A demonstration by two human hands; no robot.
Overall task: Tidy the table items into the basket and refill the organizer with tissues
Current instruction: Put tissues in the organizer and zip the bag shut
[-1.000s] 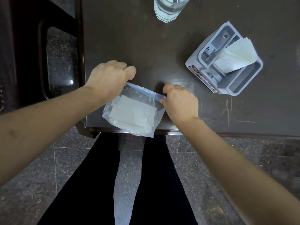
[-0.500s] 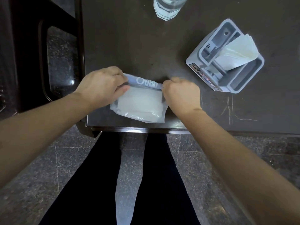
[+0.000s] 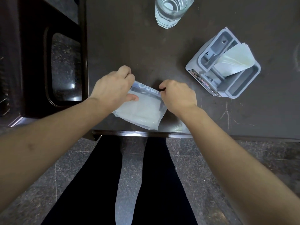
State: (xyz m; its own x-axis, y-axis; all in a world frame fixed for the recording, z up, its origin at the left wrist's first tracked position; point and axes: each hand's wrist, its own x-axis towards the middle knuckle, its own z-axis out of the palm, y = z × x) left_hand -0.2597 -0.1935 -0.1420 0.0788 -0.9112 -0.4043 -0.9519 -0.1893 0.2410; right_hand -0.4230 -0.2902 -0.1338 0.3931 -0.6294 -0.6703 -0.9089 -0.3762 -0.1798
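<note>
A clear plastic tissue packet (image 3: 142, 112) with a blue printed top strip lies on the dark table (image 3: 129, 46) near its front edge. My left hand (image 3: 113, 88) pinches the packet's top left corner. My right hand (image 3: 177, 95) grips its top right corner. White folded tissues show through the plastic. A grey plastic organizer (image 3: 240, 90) stands to the right, with white tissues (image 3: 233, 61) sticking out of its middle slot. No basket is in view.
A clear drinking glass (image 3: 172, 12) stands at the table's far edge, above the hands. A dark chair (image 3: 48, 62) sits against the table's left side. My legs and a speckled stone floor (image 3: 243, 168) lie below the table's front edge.
The packet went from hanging over the table's front edge to lying flat on the table. Both hands stayed on its top corners and shifted slightly away from me.
</note>
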